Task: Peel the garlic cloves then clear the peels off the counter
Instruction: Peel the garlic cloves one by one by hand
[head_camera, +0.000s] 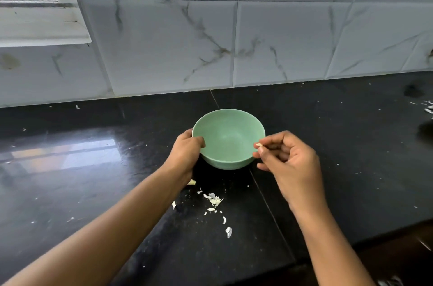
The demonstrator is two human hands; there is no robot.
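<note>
A pale green bowl [228, 138] stands on the black counter [93, 168], and its inside looks empty. My left hand [187, 152] grips the bowl's left rim, thumb inside. My right hand [285, 159] is at the bowl's right rim and pinches a small pale garlic piece [259, 145] between thumb and fingertips. Whether it is a clove or a peel I cannot tell. Several white garlic peels [214, 200] lie scattered on the counter in front of the bowl. A yellowish bit [191, 182] sticks out from under my left wrist.
A marble-patterned tiled wall [234, 39] rises right behind the counter. More peels [428, 107] lie at the far right edge. A window sill [42, 28] is at the upper left. The counter's front edge runs along the lower right.
</note>
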